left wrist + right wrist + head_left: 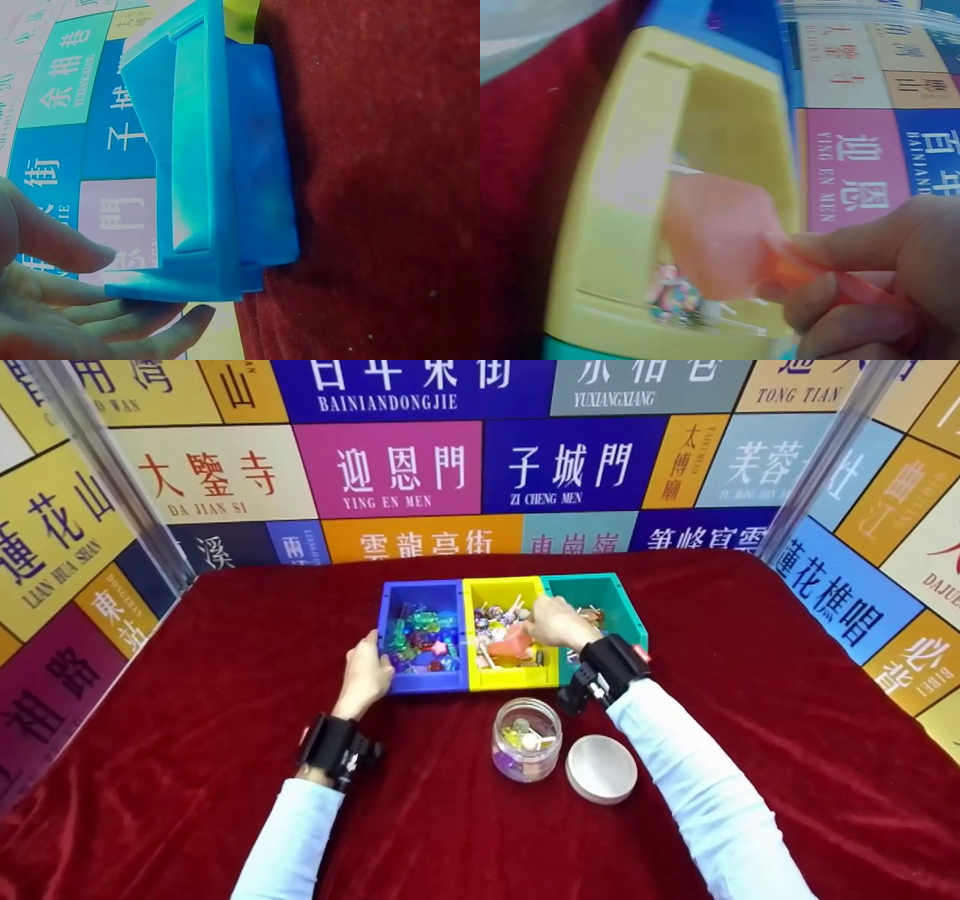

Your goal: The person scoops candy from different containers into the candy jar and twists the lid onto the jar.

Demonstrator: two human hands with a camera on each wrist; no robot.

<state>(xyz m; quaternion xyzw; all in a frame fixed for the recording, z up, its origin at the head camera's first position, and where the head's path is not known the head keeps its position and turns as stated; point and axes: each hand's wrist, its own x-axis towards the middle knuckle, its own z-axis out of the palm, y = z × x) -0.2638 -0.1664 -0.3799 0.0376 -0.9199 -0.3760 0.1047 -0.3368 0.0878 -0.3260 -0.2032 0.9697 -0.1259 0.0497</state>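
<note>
Sweets fill the floors of three joined bins set in a row on a dark red cloth (225, 750). The blue bin (427, 684), on the left, holds a mix of shiny wrapped candies (425, 622) in green, blue and red, with a pink star-shaped piece among them. The yellow bin (514, 681) in the middle holds patterned lollipops (484, 621), their white sticks poking out at various angles. The green bin (583, 591) on the right is partly covered by an arm; some brownish pieces show at its back. In front of the row stands a clear jar (553, 748), upright and uncapped, with yellow-green, white and purple sweets inside; its silver lid (601, 769) lies flat just beside it on the right.

A translucent pink scoop (511, 643) is inside the yellow bin, over the lollipops, to the left of the right hand (559, 622), whose thumb and curled fingers clasp its handle. Whether the scoop carries any sweets is hard to tell. The left hand (365, 671), well apart from the scoop, grips the outer side of the blue bin, with the wall between its thumb and fingers.
</note>
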